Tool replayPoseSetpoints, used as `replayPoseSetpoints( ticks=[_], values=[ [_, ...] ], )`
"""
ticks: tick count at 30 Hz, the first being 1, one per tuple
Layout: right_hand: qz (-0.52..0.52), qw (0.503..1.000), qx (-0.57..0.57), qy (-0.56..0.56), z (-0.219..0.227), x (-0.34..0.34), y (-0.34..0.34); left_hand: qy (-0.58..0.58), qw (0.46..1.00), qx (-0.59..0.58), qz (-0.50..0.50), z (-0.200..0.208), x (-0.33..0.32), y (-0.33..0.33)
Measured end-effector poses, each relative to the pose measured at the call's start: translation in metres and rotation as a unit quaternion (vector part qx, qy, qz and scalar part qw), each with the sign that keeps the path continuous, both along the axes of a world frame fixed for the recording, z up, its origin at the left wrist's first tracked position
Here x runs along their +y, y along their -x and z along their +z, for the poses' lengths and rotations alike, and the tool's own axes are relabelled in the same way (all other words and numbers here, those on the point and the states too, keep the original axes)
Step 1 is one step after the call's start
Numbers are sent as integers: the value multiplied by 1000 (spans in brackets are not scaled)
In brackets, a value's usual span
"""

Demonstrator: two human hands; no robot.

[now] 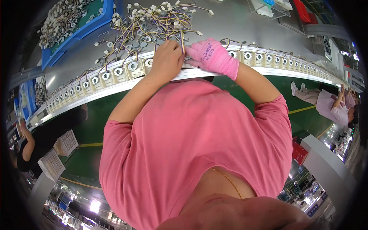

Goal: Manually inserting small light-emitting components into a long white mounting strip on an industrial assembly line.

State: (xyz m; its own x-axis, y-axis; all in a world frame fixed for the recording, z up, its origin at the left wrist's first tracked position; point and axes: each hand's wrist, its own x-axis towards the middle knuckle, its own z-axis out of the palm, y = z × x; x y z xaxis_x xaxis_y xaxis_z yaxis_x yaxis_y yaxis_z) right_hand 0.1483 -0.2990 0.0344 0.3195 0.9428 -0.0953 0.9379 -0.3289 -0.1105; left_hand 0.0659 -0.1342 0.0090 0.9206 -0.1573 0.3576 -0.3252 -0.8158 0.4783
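My bare left hand (168, 59) is over the long row of cream fixtures, its fingers closed around a thin yellow-and-purple wire lead (182, 41) that stands up between my hands. Right beside it, my right hand (211, 57) wears a pink glove. Its fingers are bent together toward the same spot, and what lies under their tips is hidden. The row of cream fixtures (119, 72), each with a round metal part, runs along a white rail. Just beyond my hands lies a tangled pile of wire leads (153, 23) with white plugs and small round grey pieces.
A blue tray (78, 36) full of more wired parts sits at the far left. The white rail (260, 71) edges the metal table (226, 23). Plastic bins (303, 11) stand far right. People are at both sides, one in black (50, 130) and others in pale clothes (329, 103).
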Motion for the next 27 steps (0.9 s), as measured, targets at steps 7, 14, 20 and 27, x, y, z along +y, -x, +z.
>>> replayPoseSetpoints(
  ticks=[7,14,20,27],
  values=[
    [-20,995,-57,-83,1,3,17,61,998,-6,27,-13,-1,4],
    [-135,970,-14,-200,-21,1,49,55,997,-42,45,-3,-5,5],
    [-195,947,8,-253,-31,7,53,28,999,-16,16,-10,0,3],
    [-262,909,39,-321,-40,11,64,35,999,21,12,-3,0,6]
  ],
)
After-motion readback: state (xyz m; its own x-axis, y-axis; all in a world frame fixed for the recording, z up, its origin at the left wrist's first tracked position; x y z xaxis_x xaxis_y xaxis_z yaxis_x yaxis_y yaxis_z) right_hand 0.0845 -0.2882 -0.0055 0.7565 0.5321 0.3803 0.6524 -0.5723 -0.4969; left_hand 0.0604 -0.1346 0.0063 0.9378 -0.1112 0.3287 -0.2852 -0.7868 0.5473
